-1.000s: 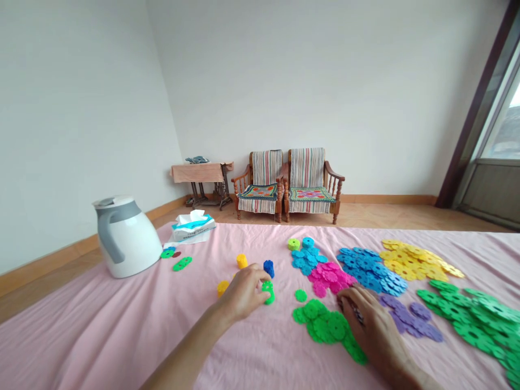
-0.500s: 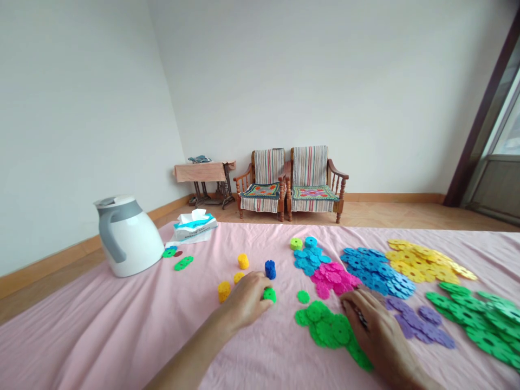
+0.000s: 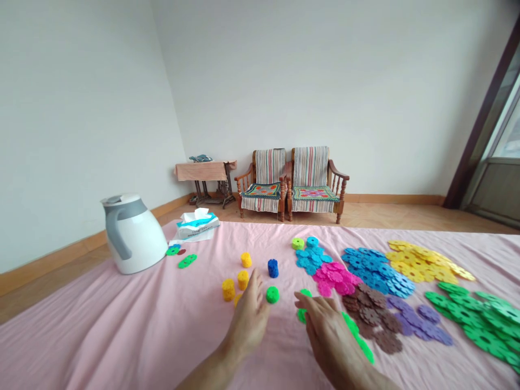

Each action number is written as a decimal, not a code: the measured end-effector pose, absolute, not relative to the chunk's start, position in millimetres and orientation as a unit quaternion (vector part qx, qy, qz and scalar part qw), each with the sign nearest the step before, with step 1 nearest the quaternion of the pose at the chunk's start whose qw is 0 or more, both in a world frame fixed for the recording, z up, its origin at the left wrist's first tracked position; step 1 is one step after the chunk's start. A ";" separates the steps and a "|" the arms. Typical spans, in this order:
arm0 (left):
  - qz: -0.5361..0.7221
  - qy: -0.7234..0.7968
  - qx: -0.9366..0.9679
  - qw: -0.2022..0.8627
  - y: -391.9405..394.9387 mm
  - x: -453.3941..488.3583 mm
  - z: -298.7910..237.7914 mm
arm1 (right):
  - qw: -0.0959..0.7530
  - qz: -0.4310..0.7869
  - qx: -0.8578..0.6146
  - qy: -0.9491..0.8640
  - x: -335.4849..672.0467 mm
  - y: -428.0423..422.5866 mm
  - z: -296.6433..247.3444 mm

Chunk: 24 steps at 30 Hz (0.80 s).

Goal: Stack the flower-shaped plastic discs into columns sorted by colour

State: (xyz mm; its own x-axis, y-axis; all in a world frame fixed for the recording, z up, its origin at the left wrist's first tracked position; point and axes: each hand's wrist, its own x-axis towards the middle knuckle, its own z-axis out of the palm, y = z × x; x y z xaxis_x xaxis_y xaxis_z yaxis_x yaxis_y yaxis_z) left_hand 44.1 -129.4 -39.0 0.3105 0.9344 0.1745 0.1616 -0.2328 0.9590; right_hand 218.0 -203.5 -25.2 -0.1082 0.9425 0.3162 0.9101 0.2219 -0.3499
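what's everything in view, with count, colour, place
jug: one, white-grey, left
tissue pack: one, blue-white, beside jug
loose discs: several, green, blue, dark red, beside jug
disc stacks: eight (four yellow, two blue, green, lime), middle
disc piles: eight (yellow, two blue, magenta, brown, purple, two green), right
cloth: one, pink, foreground
armchairs: two, brown and striped, back
draped table: one, pinkish, back left
glazed panel: one, grey, right edge
walls: two, white, background
left hand: one, beside green stack
right hand: one, over near green pile
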 end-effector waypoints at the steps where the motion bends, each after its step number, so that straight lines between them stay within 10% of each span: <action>1: 0.408 0.420 0.656 0.476 -131.3 43.7 -43.6 | 0.227 0.034 -0.626 -0.745 209.6 -200.5 -26.3; 24: 0.333 0.446 0.708 0.435 -142.7 37.6 -44.4 | 0.248 0.052 -0.623 -0.740 175.5 -179.2 -49.9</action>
State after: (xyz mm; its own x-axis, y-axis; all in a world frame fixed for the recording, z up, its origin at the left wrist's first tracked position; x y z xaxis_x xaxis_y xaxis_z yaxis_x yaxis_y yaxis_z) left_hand 37.6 -142.7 -44.4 0.3801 0.9211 0.0839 0.3421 -0.2243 0.9125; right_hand 175.5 -179.2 -49.9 -0.1005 0.9477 0.3030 0.8963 0.2185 -0.3859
